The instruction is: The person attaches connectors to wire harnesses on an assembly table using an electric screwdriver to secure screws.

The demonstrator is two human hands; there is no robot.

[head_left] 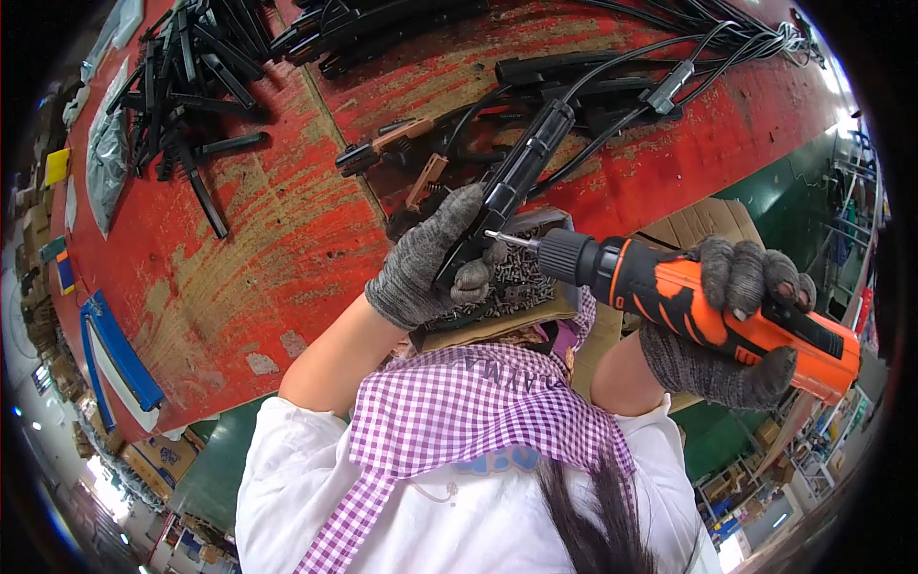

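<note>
Orange-and-black power driver point(674, 287) sits in your right hand point(703, 368), gloved fingers wrapped around its body. Your left hand point(416, 268) has its gloved fingers gripping a black handle point(531, 158) just beside the driver's tip, near a cardboard box point(497, 329) of small screws point(521, 285).

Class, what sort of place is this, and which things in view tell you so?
Probably an assembly workshop or factory: an orange power screwdriver in hand, a box of small metal fasteners close by, and similar black parts heaped on a worn red table.
</note>
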